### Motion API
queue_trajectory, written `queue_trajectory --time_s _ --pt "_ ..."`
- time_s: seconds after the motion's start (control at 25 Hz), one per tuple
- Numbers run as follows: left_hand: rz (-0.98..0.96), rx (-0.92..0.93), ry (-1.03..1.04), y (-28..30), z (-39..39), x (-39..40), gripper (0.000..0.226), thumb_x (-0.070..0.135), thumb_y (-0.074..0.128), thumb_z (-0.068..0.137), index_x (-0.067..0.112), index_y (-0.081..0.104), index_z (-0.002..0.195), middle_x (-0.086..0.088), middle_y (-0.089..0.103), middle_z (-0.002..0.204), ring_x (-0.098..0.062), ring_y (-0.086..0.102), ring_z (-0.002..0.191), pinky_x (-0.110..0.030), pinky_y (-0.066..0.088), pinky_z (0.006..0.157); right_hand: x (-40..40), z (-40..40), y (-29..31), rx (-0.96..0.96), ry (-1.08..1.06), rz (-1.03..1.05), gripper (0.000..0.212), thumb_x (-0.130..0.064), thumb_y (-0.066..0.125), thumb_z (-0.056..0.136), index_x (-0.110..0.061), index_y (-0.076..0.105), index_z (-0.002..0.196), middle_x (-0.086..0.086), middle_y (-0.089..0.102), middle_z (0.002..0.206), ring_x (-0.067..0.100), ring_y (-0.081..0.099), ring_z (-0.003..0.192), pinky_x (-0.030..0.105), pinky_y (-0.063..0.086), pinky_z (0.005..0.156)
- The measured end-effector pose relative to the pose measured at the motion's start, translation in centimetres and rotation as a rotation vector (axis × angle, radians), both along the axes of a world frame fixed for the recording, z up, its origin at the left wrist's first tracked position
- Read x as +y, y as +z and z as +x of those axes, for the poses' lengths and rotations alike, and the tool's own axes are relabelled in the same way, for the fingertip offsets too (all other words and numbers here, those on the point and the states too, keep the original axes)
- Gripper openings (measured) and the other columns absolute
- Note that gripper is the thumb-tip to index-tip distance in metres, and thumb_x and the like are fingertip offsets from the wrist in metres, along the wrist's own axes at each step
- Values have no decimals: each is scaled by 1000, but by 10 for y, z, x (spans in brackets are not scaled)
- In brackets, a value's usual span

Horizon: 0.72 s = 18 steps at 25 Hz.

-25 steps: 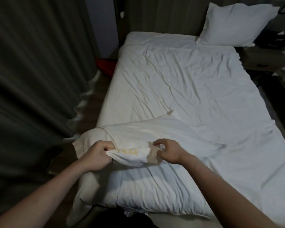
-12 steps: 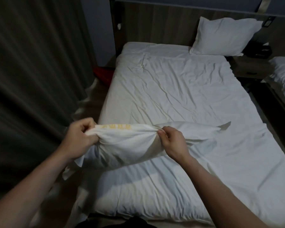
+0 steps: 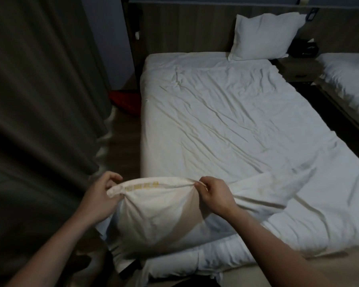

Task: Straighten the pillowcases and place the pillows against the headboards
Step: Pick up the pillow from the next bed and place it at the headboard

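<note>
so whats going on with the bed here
A person is gripping the open end of a white pillowcase with yellow lettering, left hand and right hand pulling the edge taut above the foot of the wrinkled white bed. A second white pillow already leans against the wooden headboard. The held one is not yet placed.

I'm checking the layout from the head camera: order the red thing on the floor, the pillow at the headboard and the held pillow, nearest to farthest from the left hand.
From the left hand:
1. Held pillow, gripped at its open edge, at the bed's foot.
2. Red thing, on the floor left of the bed.
3. Pillow at the headboard, far right corner.
</note>
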State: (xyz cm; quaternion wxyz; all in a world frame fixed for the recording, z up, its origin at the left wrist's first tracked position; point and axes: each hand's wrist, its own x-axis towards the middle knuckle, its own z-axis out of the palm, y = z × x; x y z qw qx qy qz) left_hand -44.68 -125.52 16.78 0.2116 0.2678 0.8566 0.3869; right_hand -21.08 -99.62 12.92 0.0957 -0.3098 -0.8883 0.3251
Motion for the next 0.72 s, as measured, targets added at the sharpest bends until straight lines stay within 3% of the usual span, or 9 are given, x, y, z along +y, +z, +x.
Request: queue_trajectory --time_s 0.16,0.28,0.4,0.52,0.6,0.72 --pt "-173 -19 -121 -25 -29 -38 19 12 82 83 30 75 81 15 76 79 -3 71 83 -23 52 67 -44 -20 -18 -53 -55 -16 43 -42 55 100 -17 49 66 -4 53 66 18 54 66 41 43 63" --pt "-167 -14 -155 -24 -39 -39 15 18 77 88 28 76 77 17 75 77 -3 70 82 -27 51 70 -43 -22 -14 -86 -98 -23 42 -43 56 99 -21 51 64 -4 55 69 16 55 67 40 44 65" --pt "-149 33 -147 -20 -39 -32 17 22 73 92 27 75 75 18 74 76 1 68 79 -22 48 66 -25 -9 -13 -164 -94 47 34 -42 55 97 -21 62 72 -3 59 74 19 58 71 42 49 70" --pt "-142 60 -134 -16 -42 -33 19 24 70 93 26 75 74 17 74 75 1 67 76 -25 49 65 -14 2 -19 -244 -136 112 35 -41 53 98 -26 49 66 -5 58 70 18 56 69 38 42 74" --pt "-127 71 -142 -11 -49 -35 18 23 71 93 26 77 76 17 75 75 1 68 77 -28 50 68 -13 -6 -16 -181 -175 119 41 -37 52 99 -21 44 62 -4 56 63 17 54 63 36 37 69" --pt "-98 66 -131 -1 -61 -38 17 23 70 93 26 77 78 15 75 77 -1 69 80 -30 52 71 -13 -31 10 -31 -262 55 42 -33 54 100 -15 46 63 2 56 60 16 56 59 39 41 58"
